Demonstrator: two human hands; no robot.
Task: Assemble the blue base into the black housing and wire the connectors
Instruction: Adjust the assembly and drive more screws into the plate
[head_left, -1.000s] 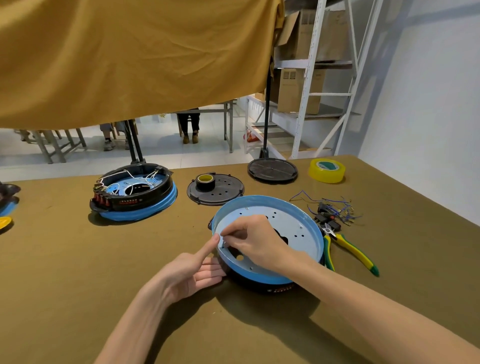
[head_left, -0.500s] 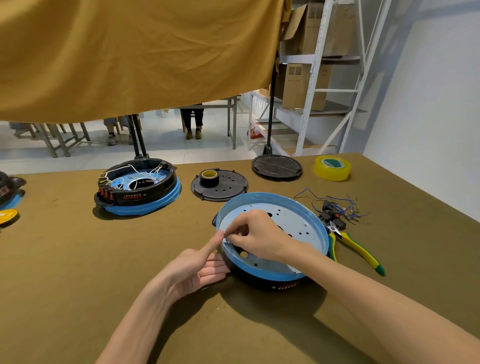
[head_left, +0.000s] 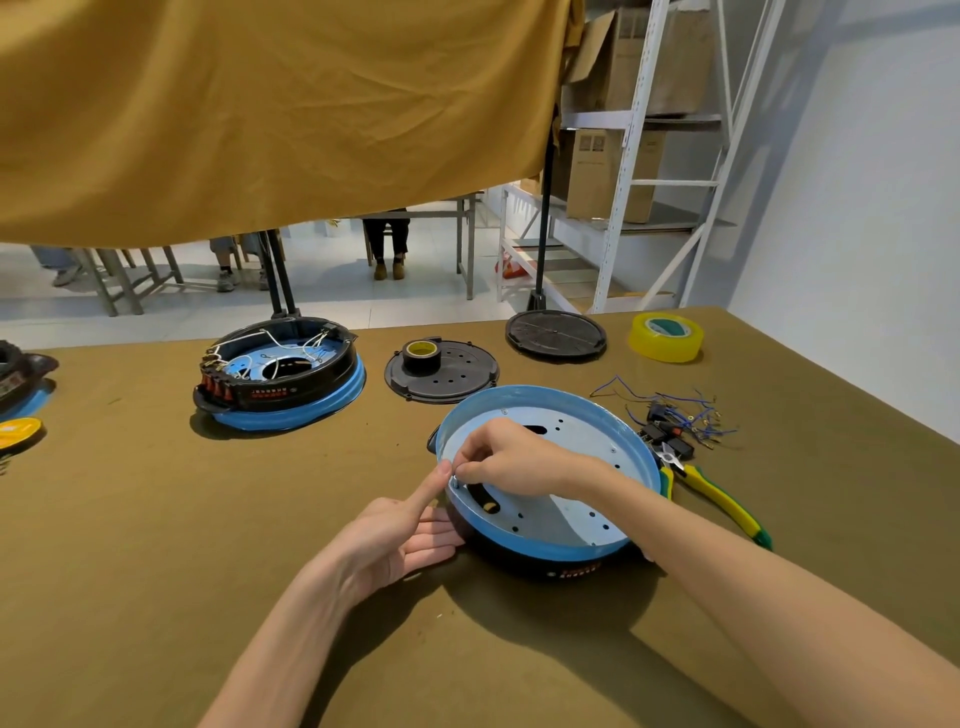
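1. Olive-brown cloth covered the work table (head_left: 156, 597); a mustard fabric sheet (head_left: 260, 104) hung over the far edge.
2. Blue base (head_left: 618, 431) sat inside the black housing (head_left: 524, 564), center-right, tilted w/ its near-left rim low. A finished unit (head_left: 280, 376), already wired, stood well apart at left.
3. Right hand (head_left: 511, 460) reached into the base, fingers curled together, pinching a small metal part at the left rim; too small to tell if screw or tab.
4. Left hand (head_left: 397, 535) lay beside the housing, index finger straight, tip touching the rim next to the pinch; other fingers relaxed, nothing gripped.
5. Pliers (head_left: 722, 501) w/ yellow-green handles lay just right of the base; loose blue wires w/ connectors (head_left: 675, 415) behind them, not yet fitted.
6. Risk, IMO: the tilted base could rock under pressure, so the small part slips thru a hole into the housing. A mis-seated rim would also block wiring later.
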